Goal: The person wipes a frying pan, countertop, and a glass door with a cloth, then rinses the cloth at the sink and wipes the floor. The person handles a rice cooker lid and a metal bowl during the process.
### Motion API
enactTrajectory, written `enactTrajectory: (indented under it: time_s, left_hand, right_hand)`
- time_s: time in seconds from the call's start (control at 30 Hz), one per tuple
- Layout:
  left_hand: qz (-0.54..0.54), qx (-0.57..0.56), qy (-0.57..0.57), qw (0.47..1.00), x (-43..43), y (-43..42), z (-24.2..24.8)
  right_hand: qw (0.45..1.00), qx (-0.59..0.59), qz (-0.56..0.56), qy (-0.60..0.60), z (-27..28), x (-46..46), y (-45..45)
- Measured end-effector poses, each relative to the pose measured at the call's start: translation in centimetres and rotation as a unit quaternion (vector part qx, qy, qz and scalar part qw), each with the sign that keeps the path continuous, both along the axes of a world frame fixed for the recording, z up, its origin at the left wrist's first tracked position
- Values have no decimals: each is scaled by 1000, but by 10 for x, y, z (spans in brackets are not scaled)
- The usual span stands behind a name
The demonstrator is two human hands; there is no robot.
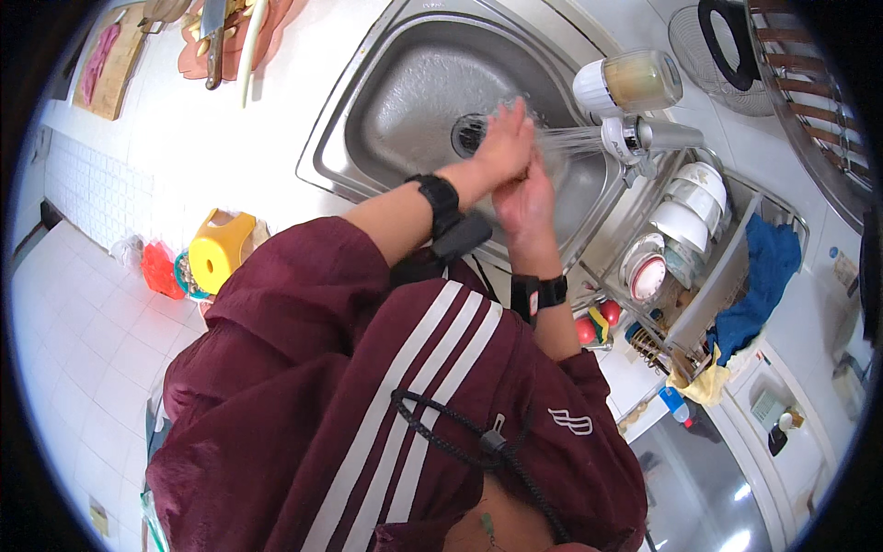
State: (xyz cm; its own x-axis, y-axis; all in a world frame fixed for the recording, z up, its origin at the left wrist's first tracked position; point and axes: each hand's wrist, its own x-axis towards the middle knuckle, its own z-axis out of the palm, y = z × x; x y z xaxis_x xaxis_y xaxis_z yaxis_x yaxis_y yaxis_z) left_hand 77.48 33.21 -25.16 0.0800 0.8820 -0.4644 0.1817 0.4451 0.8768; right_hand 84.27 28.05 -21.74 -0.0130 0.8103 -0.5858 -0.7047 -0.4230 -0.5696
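My left hand (pixel 507 145) lies over my right hand (pixel 528 203), palm to palm, above the stainless steel sink (pixel 407 103). Neither holds an object. The left fingers point out straight and are slightly blurred, while the right fingers are largely hidden behind them. Water sprays sideways in the picture from the faucet head (pixel 617 138) onto both hands. A water filter (pixel 631 79) with a clear cup of yellowish material is fitted to the faucet. Just beside the fingers is the dark drain (pixel 470 136). Black straps circle both wrists.
Bowls (pixel 690 207) and a blue cloth (pixel 759 276) occupy the dish rack right of the sink. At upper left, a knife (pixel 214 48) rests on a pinkish tray, near a cutting board (pixel 124 69) with meat. A yellow stool (pixel 219 248) stands on the floor.
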Motion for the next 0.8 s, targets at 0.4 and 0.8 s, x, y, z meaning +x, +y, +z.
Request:
enactTrajectory:
  time_s: [0.4, 0.8]
  left_hand:
    - [-3, 18, -44, 999, -1, -28, 18]
    - [83, 14, -108, 991, 3, -40, 12]
  right_hand:
    - [998, 18, -5, -57, -8, 10, 8]
    - [983, 21, -3, -184, 10, 5, 15]
